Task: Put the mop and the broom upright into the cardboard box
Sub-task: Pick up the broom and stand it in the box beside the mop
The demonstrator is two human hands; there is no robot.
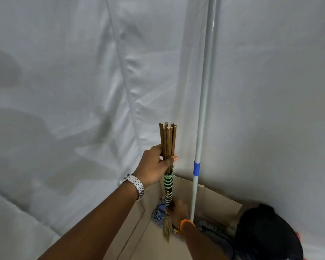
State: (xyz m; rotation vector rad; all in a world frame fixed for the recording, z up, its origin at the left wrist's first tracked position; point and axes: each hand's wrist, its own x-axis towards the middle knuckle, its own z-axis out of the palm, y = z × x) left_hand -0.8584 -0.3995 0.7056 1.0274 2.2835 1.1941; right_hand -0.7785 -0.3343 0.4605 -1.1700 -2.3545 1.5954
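The broom point(167, 139) is a bundle of brown sticks bound with green, black and white cord, held upright over the cardboard box point(214, 196). My left hand point(154, 166) grips the stick bundle near its top. My right hand point(178, 209) reaches down inside the box and holds the broom's lower bound part, just above its straw end. The mop point(203, 113), a long white pole with a blue band, stands upright in the box, its blue-grey strands point(160, 214) lying at the bottom.
White sheeting point(64, 91) hangs as walls all around, meeting in a corner behind the box. A black rounded object point(266, 233) sits at the box's right side. The box's open flaps point(135, 218) stick up on the left and back.
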